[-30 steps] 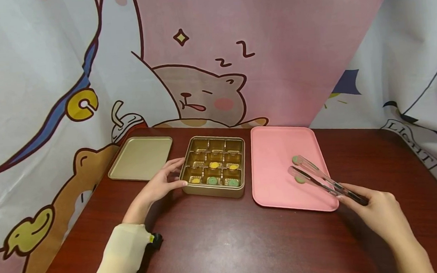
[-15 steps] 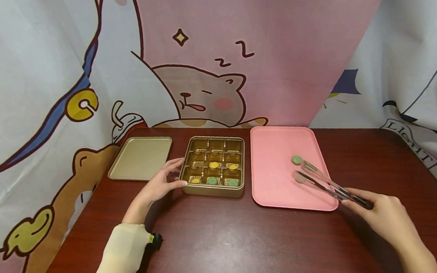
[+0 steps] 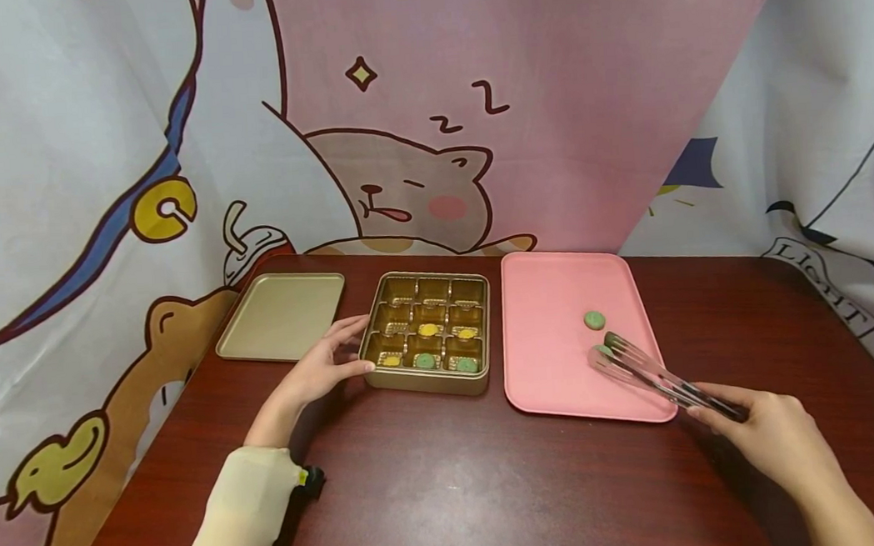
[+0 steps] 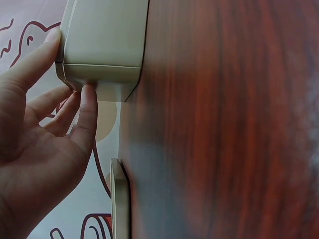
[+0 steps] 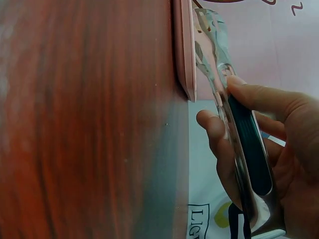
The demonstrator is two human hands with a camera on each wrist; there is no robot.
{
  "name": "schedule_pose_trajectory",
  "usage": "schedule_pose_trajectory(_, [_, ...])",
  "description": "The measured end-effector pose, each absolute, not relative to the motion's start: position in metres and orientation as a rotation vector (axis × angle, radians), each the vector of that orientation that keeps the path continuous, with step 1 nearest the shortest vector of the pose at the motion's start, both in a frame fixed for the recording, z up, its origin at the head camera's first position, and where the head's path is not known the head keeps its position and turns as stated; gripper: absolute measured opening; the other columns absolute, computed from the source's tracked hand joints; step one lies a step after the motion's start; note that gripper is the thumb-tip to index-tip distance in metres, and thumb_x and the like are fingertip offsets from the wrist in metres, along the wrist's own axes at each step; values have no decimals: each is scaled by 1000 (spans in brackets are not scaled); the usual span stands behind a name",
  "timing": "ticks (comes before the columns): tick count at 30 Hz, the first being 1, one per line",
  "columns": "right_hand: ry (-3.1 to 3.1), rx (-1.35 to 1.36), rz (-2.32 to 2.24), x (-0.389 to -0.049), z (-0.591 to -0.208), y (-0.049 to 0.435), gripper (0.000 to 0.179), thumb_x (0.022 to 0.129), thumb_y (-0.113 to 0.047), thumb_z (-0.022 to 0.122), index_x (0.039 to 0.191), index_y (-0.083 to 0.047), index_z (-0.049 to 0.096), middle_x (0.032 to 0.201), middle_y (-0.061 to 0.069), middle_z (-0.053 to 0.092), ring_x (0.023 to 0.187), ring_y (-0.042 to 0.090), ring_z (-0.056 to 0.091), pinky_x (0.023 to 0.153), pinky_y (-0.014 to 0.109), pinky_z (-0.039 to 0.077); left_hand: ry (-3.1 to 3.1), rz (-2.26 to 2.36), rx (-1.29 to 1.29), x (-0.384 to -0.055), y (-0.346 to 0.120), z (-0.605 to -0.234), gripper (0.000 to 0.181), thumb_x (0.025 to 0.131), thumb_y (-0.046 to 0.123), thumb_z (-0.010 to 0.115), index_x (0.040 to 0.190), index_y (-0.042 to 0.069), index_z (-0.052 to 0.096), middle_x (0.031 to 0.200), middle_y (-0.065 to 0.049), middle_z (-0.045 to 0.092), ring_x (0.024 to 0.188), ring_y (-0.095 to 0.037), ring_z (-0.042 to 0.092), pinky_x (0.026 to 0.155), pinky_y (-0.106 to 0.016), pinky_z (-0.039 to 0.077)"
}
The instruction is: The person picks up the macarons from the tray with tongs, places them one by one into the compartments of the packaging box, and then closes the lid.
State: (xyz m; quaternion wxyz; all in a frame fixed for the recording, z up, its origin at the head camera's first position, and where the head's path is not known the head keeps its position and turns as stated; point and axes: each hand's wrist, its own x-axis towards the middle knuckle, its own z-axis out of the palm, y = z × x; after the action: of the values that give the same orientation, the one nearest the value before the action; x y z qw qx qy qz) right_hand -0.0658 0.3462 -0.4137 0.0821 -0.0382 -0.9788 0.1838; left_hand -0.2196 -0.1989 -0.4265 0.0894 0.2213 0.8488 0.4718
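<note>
In the head view, my left hand (image 3: 319, 374) holds the near left corner of a gold box (image 3: 423, 380), thumb at the front rim and fingers along the side. The box has a divided insert. Yellow discs (image 3: 429, 330) and green discs (image 3: 425, 362), like small cookies, lie in several compartments. My right hand (image 3: 769, 428) grips a pair of metal tongs (image 3: 665, 380) by the dark handles. Their tips are spread over the pink tray (image 3: 544, 300), around a green cookie (image 3: 604, 350) they partly hide. Another green cookie (image 3: 594, 320) lies just behind it.
A flat gold lid (image 3: 282, 316) lies left of the box on the dark red wooden table (image 3: 449, 473). Behind the table hangs a cartoon-printed cloth (image 3: 548, 116), which also covers both sides.
The tongs have drawn back from the rear green cookie and shifted toward the nearer one. My left hand and the box have stayed put.
</note>
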Motion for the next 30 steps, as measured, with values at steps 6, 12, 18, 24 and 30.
schedule_pose_trajectory(6, [-2927,-101,542,-66,-413,346,43,84,-40,78,113,-8,76,105,31,70,91,52,65,62,62,47,2523,1408,658,-220,-199,-427,71,92,9,71,152,-1,36,157,-20,29,126,-40,47,101,-56,44])
schedule_pose_trajectory(12, [-2903,-96,536,-65,-414,345,38,84,-37,79,111,-10,77,103,30,71,91,52,65,61,63,46,2521,1409,658,-220,-199,-427,72,91,9,71,153,0,36,158,-19,29,127,-41,47,102,-56,44])
schedule_pose_trajectory(18, [-2892,-102,524,-64,-415,345,36,84,-36,79,110,-11,77,102,29,71,89,52,65,60,63,46,2519,1413,649,-220,-199,-426,73,90,9,73,153,1,36,158,-18,29,128,-40,47,102,-54,44])
schedule_pose_trajectory(24, [-2880,-99,521,-64,-414,344,35,84,-35,79,110,-11,77,102,29,71,89,52,66,60,64,46,2512,1421,627,-219,-198,-426,73,90,8,73,153,3,36,159,-17,29,129,-40,46,104,-55,43])
schedule_pose_trajectory(30, [-2855,-75,517,-65,-413,342,33,83,-31,80,109,-10,77,98,27,73,85,49,67,60,63,46,2515,1416,633,-219,-198,-425,73,90,9,73,153,2,36,159,-17,29,128,-40,46,104,-55,42])
